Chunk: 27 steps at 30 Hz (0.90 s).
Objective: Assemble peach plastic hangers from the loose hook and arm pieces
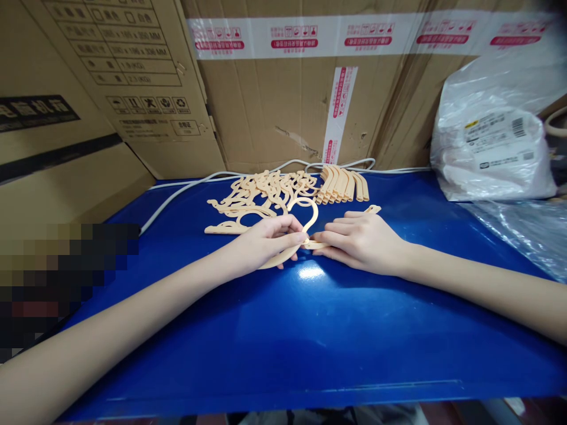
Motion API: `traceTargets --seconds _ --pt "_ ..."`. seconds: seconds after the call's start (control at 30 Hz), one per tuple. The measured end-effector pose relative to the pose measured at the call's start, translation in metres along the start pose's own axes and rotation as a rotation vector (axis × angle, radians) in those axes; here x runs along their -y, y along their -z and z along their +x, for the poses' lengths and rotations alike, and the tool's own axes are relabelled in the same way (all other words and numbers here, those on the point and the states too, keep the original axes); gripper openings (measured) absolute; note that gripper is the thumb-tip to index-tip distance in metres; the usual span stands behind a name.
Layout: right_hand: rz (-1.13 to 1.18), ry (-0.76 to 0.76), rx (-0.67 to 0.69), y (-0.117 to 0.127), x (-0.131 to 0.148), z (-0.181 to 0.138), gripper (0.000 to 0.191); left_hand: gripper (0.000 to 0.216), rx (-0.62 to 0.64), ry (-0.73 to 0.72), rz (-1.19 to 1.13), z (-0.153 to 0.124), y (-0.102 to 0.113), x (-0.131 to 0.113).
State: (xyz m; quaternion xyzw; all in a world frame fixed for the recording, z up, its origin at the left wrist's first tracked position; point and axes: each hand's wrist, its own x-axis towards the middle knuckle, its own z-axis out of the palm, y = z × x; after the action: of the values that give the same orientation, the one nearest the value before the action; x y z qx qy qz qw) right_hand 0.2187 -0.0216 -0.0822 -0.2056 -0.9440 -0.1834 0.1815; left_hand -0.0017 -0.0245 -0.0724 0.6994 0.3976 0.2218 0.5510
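A cream plastic hanger [313, 217] is held over the blue table, its hook pointing up and away from me. My left hand [266, 239] pinches it at the joint below the hook, thumb on top, and one curved arm runs under the palm. My right hand [365, 241] is closed over the other hanger arm [317, 245]; its far end shows beyond the knuckles, the middle is hidden. Just behind my hands lie a loose heap of cream hanger pieces [268, 190] and, to its right, a row of curved hanger arms [339, 184].
Cardboard boxes [270, 106] stand along the back and left of the blue table [283, 342]. A white cable [177, 188] runs along the back edge. At right sits a white plastic package [491, 147] beside clear plastic wrap [527, 233]. A blurred-out area [66, 271] covers the left side.
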Motion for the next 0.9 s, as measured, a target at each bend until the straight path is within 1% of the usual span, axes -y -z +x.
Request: traceTargets --seconds 0.17,0.33,0.43,0.67,0.9 --pt "0.022 -0.013 0.014 -0.0004 -0.0003 -0.0003 0.04 0.019 -0.014 0.0 0.012 -0.0011 -0.0021 -0.0033" --pt "0.087 -0.065 0.075 -0.001 -0.0007 -0.0006 0.038 0.02 -0.006 -0.019 0.029 -0.0017 -0.003 -0.0024" --pt "0.112 -0.071 0.093 -0.0013 -0.001 -0.0008 0.037 0.022 -0.006 -0.03 0.049 -0.0016 -0.0026 -0.0003" --pt "0.14 -0.078 0.106 -0.002 -0.0018 -0.002 0.037 0.02 -0.004 -0.024 0.075 -0.0028 -0.0032 -0.0031" --pt "0.084 -0.042 0.081 -0.0006 -0.0003 -0.0013 0.037 0.02 -0.012 0.004 0.09 -0.0051 -0.0038 -0.0074"
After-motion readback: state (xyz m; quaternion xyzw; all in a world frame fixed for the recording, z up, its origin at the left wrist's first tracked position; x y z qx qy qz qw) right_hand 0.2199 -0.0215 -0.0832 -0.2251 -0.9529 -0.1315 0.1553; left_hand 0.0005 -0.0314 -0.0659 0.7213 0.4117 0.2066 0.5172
